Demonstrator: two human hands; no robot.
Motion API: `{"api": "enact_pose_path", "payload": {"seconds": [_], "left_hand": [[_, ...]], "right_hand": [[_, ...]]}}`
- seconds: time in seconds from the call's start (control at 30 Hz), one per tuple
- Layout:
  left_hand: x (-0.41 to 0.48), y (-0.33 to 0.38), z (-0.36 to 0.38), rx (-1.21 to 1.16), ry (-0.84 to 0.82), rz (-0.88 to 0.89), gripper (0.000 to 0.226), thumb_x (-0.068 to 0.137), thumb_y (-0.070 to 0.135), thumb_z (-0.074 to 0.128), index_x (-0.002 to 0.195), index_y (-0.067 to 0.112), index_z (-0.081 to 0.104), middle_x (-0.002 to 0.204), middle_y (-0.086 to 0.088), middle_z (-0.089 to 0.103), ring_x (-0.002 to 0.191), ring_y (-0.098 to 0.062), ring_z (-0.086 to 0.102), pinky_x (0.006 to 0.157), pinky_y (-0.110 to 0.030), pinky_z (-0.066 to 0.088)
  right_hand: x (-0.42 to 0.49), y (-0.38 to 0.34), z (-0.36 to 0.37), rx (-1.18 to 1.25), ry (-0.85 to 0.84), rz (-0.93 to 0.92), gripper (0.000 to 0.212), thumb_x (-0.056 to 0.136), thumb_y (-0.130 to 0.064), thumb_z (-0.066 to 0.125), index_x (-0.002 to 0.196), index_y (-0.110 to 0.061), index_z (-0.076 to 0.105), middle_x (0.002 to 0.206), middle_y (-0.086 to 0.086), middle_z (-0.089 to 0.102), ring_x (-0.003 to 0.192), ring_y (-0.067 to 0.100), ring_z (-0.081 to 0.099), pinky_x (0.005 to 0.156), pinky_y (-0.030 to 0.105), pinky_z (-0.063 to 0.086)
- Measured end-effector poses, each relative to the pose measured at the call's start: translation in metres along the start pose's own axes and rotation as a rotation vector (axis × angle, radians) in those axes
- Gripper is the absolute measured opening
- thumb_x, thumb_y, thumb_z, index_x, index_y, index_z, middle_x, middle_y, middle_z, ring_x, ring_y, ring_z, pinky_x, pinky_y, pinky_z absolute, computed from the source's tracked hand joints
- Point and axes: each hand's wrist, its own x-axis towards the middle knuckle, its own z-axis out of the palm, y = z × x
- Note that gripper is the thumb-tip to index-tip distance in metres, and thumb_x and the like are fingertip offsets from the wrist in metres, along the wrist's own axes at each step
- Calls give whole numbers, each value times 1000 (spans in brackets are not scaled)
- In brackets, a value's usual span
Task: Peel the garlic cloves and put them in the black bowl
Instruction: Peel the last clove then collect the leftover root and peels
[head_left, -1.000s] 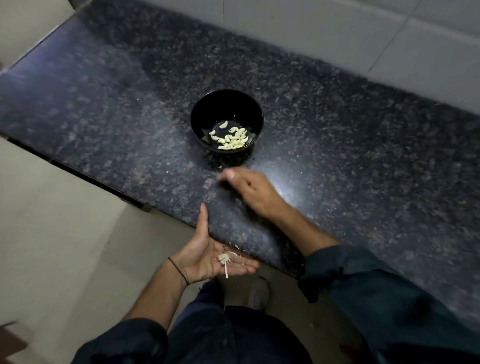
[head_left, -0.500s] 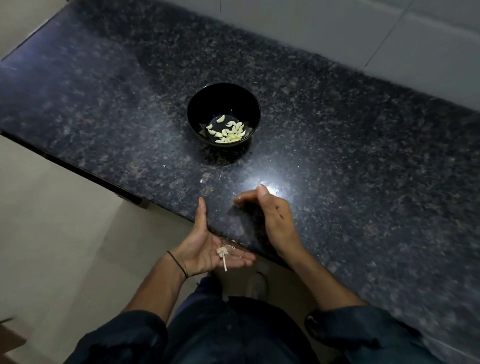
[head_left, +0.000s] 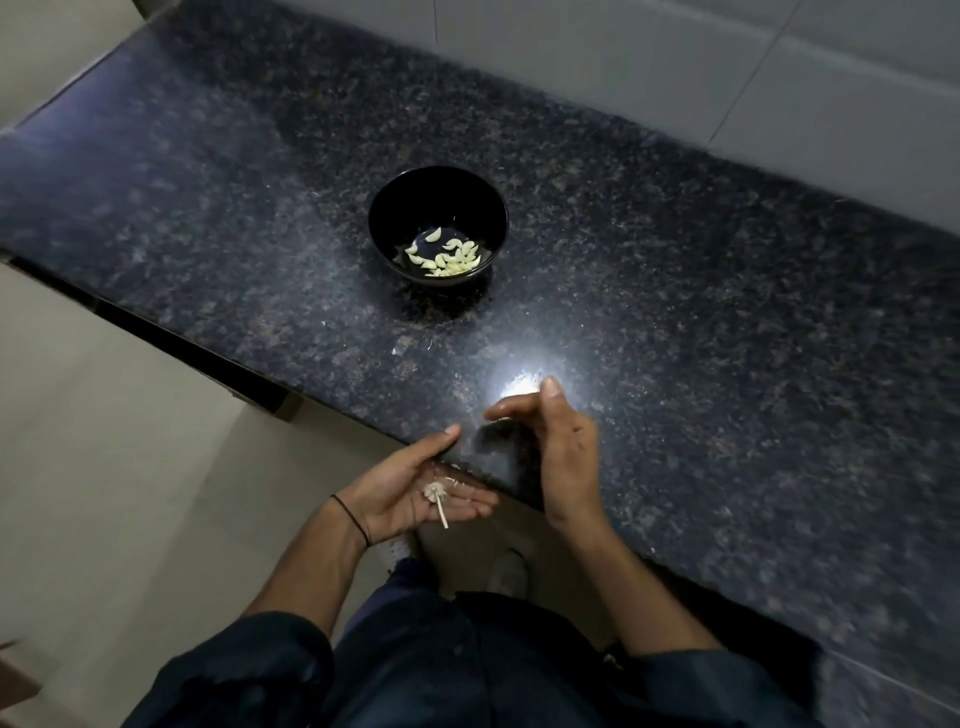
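Observation:
A black bowl (head_left: 387, 228) stands on the dark granite counter (head_left: 727, 338), with several peeled pale garlic cloves (head_left: 447, 254) lying in its bottom. My left hand (head_left: 410, 493) is cupped palm up just under the counter's front edge, and a garlic stem with bits of dry skin (head_left: 436, 493) rests in the palm. My right hand (head_left: 556, 447) stands on its edge on the counter right above the left, fingers curved toward it, with nothing visibly held.
A few small skin flakes (head_left: 400, 349) lie on the counter between the bowl and my hands. A tiled wall (head_left: 675, 62) runs behind the counter. Beige floor (head_left: 104, 467) lies to the left, and a shoe (head_left: 509, 571) shows below the edge.
My right hand has swept back across the counter from near the bowl to the front edge, beside the left palm. The left hand has stayed put with the scraps in it.

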Motion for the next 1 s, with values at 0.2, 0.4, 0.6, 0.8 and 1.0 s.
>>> {"api": "enact_pose_path", "payload": {"seconds": [0.2,0.4,0.6,0.8,1.0], "left_hand": [[0,-12,2,35,12,71,59,94,47,56,119,-5,66,113,-32,68,96,-33,73,89,-36,59],[-2,-29,-2,-33,8,214,43,93,24,56,115,-11,65,114,-33,67,98,-33,73,82,-32,61],[-1,-21,-2,169,22,179,27,85,16,65,98,-8,71,95,-25,74,78,-24,75,74,-26,62],[-2,-15,-11,142,-115,100,20,93,6,58,98,-8,71,96,-30,72,76,-26,74,72,-30,62],[4,-16,-24,222,-341,-93,23,90,7,57,96,-8,73,97,-32,71,76,-29,74,76,-34,62]], "right_hand": [[-14,13,-3,-139,-56,-79,52,100,-47,47,86,-6,74,85,14,74,84,27,71,81,41,57],[-42,6,14,88,-48,85,50,105,-33,49,77,2,72,80,21,73,73,27,71,71,32,59],[-50,0,-4,95,251,31,50,104,-35,49,63,-17,73,69,13,71,68,26,68,74,37,54],[-62,3,6,94,394,13,46,100,-37,52,64,-18,74,69,12,71,70,27,67,79,46,54],[-80,11,37,168,694,-4,46,102,-31,56,63,-15,73,68,11,70,69,27,65,80,46,50]]}}
